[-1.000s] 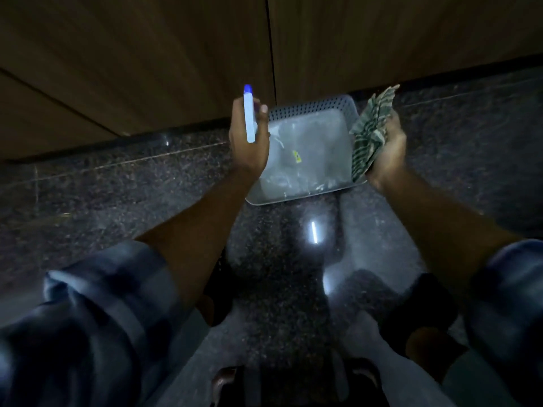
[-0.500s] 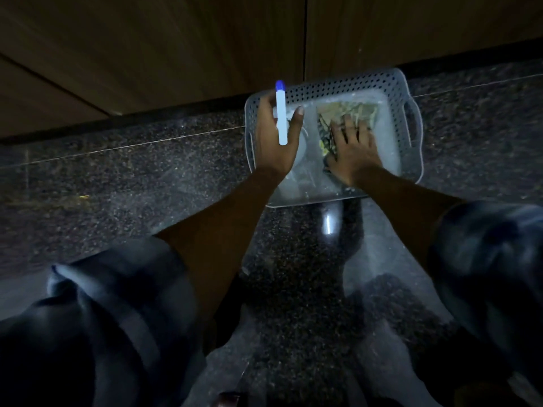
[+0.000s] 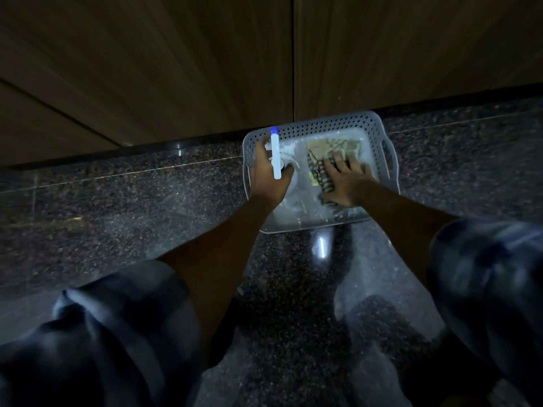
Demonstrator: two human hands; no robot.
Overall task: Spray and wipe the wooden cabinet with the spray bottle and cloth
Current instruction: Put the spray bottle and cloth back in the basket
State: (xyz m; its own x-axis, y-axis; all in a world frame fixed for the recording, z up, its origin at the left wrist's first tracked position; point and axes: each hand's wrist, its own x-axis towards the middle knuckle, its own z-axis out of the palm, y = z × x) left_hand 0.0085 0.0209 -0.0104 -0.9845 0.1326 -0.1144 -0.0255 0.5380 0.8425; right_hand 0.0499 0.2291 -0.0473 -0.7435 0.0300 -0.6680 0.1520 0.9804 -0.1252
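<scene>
**Both hands down in the basket at the cabinet's foot**

The spray bottle (image 3: 275, 155) stands upright in the left half of the grey perforated basket (image 3: 323, 126), its white head and blue tip pointing toward the far side; the left hand (image 3: 269, 174) is wrapped around it, fingers curled about the body below the head. The patterned cloth (image 3: 324, 154) lies crumpled in the right half of the same basket; the right hand (image 3: 343, 182) rests flat on it, fingers spread, pressing rather than gripping. The basket sits on the dark speckled stone floor (image 3: 117, 201), its far rim close against the base of the wooden cabinet (image 3: 176, 69), whose panels fill the far part of the view.

Judging from this, either item could go astray; a bottle let go off balance may tip against the basket wall and leak from the nozzle; the light is poor, so a drip on polished stone would be hard to spot and slippery underfoot; the cloth, loosely bunched, could catch on the fingers and drag out.
</scene>
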